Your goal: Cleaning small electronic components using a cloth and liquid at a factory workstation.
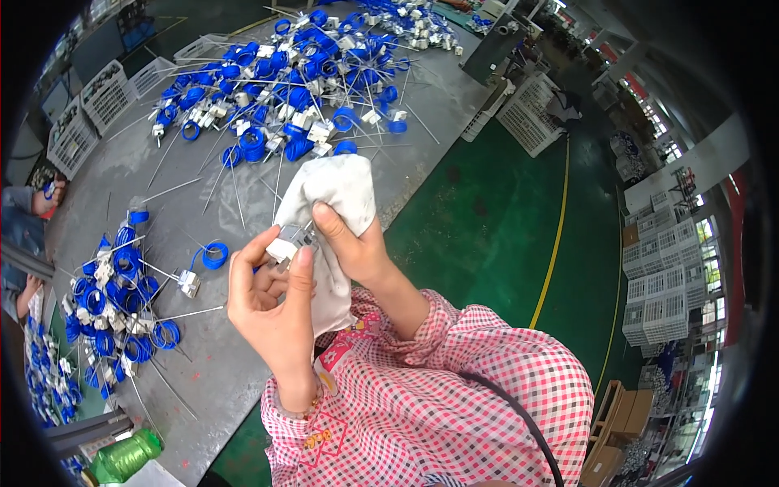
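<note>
My left hand pinches a small white block with metal fittings between thumb and fingertips. A bit of blue shows behind those fingers, but whether it belongs to the block I cannot tell. Bunched in my right hand is a white cloth, which hangs down behind the left thumb. The right thumb presses the cloth close to the block's metal side. To the left lies a loose white-and-metal block, beside a blue coil. A pile of similar blocks with blue coils and thin rods sits farther left.
A bigger heap of these coiled parts covers the far side of the grey table. Another person's hand is at the left edge. Green twine stands at the lower left. White crates rest on the green floor.
</note>
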A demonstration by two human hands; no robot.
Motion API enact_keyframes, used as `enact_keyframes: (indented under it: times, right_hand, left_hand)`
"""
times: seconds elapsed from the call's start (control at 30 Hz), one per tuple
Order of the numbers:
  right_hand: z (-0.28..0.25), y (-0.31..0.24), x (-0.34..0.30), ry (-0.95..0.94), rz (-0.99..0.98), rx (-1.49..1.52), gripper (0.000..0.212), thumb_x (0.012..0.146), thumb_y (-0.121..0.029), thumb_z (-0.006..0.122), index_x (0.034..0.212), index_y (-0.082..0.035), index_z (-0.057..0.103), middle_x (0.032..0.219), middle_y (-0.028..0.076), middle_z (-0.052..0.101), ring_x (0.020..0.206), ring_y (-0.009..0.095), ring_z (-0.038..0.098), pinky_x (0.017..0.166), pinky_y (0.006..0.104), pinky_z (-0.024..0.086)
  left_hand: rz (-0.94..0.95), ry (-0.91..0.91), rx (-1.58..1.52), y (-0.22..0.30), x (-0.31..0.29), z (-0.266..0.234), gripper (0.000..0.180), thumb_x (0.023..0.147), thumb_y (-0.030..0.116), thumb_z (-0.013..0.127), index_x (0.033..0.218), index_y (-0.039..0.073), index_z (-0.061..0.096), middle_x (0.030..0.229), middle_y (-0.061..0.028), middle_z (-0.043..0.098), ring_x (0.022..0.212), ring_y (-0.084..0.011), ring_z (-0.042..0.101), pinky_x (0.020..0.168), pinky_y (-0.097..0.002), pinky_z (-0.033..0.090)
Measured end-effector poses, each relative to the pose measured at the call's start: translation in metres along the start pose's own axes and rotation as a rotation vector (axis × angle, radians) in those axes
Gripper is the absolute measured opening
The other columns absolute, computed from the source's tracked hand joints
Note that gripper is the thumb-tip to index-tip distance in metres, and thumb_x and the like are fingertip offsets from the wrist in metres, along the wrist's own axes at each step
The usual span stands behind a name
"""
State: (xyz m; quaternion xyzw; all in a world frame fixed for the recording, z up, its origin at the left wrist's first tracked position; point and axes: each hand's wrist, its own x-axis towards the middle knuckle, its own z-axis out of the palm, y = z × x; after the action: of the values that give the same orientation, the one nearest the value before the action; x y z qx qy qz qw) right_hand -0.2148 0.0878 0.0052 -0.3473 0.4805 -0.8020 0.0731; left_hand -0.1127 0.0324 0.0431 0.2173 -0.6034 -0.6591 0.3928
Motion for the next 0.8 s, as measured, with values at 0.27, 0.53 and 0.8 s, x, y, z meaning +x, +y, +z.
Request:
enact_keyframes:
  times: [0.27,0.53,0.8]
  right_hand:
    - [0.007,0.0,-0.001,-0.062,0.439,0.336,0.029,0.081,-0.01,0.054,0.107,-0.001,0.046,0.096,0.003,0.053,0.087,0.01,0.05,0.073,0.0231,0.041]
    - [0.016,0.004,-0.005,0.056,-0.001,-0.082,0.029,0.08,-0.005,0.054,0.107,0.002,0.046,0.097,0.005,0.054,0.086,0.011,0.051,0.074,0.0223,0.04]
    - [0.01,-0.001,-0.003,0.016,-0.073,-0.243,0.025,0.08,-0.004,0.053,0.103,0.002,0.048,0.093,0.005,0.055,0.083,0.01,0.051,0.072,0.022,0.041]
  left_hand:
    - [-0.006,0.02,-0.043,-0.009,0.002,-0.005,0.03,0.072,-0.001,0.062,0.099,-0.005,0.051,0.09,-0.0068,0.049,0.061,-0.006,0.053,0.052,-0.0171,0.045]
    - [-0.087,0.005,-0.123,-0.006,0.006,-0.01,0.028,0.075,0.003,0.06,0.101,-0.004,0.051,0.077,-0.0055,0.057,0.057,-0.0065,0.052,0.052,-0.0177,0.044]
    - [-0.127,-0.041,-0.172,-0.01,0.012,-0.019,0.028,0.076,0.008,0.06,0.1,-0.005,0.053,0.07,-0.0046,0.056,0.053,-0.0065,0.05,0.049,-0.0178,0.039]
